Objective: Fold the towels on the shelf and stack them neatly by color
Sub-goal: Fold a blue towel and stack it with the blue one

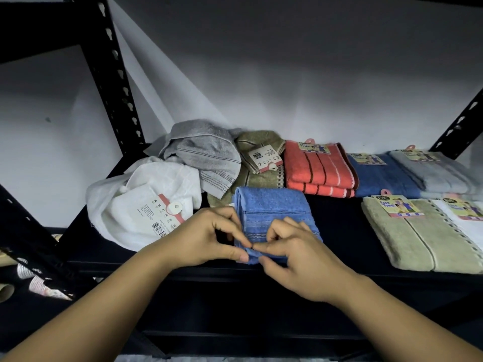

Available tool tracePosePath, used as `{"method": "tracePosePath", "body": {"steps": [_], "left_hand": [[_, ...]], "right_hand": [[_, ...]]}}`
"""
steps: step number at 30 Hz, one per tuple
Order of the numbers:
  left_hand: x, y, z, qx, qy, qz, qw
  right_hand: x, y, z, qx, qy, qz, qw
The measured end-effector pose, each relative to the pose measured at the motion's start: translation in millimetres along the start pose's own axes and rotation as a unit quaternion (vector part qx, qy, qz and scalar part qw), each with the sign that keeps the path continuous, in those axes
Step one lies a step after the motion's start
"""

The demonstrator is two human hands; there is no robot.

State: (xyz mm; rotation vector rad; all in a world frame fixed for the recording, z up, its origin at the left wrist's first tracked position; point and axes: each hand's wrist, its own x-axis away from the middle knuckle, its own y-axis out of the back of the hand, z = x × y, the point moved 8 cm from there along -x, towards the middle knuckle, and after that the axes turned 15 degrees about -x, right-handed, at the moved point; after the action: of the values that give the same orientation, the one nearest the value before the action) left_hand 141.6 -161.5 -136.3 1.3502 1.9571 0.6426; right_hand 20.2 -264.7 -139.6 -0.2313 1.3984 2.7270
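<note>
From the head camera, nine towels were on view. Three lay loose at the left: a crumpled white towel (146,202) with its tag showing, a rumpled grey towel (206,158) draped over it, and an olive towel (261,163) bunched behind. Two coral striped towels (318,168) sat folded in a stack, and right of them lay a folded dark blue towel (379,176) and a folded pale grey towel (439,173). Nearer the front edge rested a folded beige towel (418,239), with the corner of a white folded towel (467,218) just beside it at the frame's edge.

All of it sat on a black shelf (337,226) of a black slotted metal rack (109,74), against a plain pale wall (287,74).

Front and centre was the light blue towel (271,212), folded into a narrow strip, its long axis running from the shelf's front edge back toward the wall, leaning slightly left at the far end. The left hand (209,239) pinched its near left corner between thumb and forefinger, other fingers curled. The right hand (295,257) pinched the same near edge, fingertips almost touching the left's.
</note>
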Motion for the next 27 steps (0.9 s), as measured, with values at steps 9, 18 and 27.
{"method": "tracePosePath", "body": {"steps": [9, 18, 27], "left_hand": [[-1.0, 0.7, 5.3, -0.017, 0.014, 0.003, 1.0], [-4.4, -0.7, 6.6, -0.013, 0.031, 0.019, 0.999], [-1.0, 1.0, 6.1, -0.003, 0.04, -0.001, 0.999]], "right_hand": [[34.7, 45.1, -44.4, -0.089, -0.006, -0.102, 0.991], [49.2, 59.0, -64.9, -0.178, -0.048, -0.108, 0.977], [-44.0, 27.9, -13.6, 0.046, -0.092, -0.065, 0.993]]}}
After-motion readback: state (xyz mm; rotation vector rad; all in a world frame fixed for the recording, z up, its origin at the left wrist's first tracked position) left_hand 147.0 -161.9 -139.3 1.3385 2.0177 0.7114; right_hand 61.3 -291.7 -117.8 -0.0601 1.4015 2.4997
